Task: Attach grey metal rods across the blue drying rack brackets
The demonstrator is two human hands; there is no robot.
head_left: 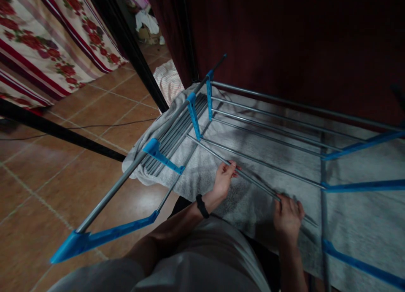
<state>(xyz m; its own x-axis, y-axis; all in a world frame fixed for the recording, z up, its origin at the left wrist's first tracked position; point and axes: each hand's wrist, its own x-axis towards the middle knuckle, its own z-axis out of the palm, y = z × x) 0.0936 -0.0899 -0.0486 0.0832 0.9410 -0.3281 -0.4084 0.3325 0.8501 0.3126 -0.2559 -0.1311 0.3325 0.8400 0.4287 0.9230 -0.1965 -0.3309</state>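
Observation:
A loose grey metal rod (257, 185) lies slantwise across both my hands. My left hand (225, 177), with a black band on its wrist, pinches it left of its middle. Further right, my right hand (288, 214) wraps round the same rod, whose right end sticks out past the fingers. The rod's left end is close to a blue plastic bracket (194, 114) of a partly built rack frame. Several metal bars (268, 111) run across the frame between blue brackets on the left and blue arms (363, 186) on the right.
A bundle of grey rods (172, 133) rests on the grey blanket (253, 148) beneath the frame. Black posts (139, 60) stand at the left above the tiled floor (41, 178), where a thin cable runs. A dark red curtain (284, 39) hangs behind.

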